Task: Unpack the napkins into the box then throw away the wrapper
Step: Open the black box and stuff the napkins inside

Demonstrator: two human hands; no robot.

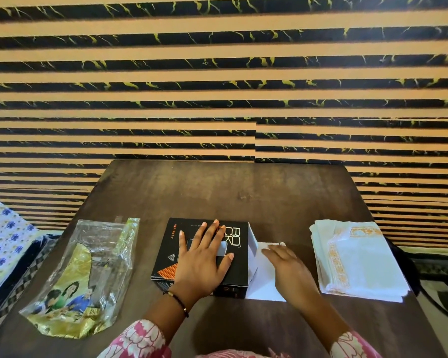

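A black box [166,264] with orange print lies in the middle of the table. My left hand [202,257] rests flat on its top, fingers spread. The box's white flap [261,282] lies open to the right, and my right hand [287,267] lies on that flap, fingers extended. A stack of white napkins [357,257] with gold trim sits on the table to the right of the flap. The empty clear wrapper [83,275], printed with gold and a picture, lies to the left of the box.
The dark wooden table [230,192] stands against a striped black and tan wall. A floral blue-and-white cloth [3,236] lies off the table's left side. A dark patterned floor covering [440,270] shows at the right.
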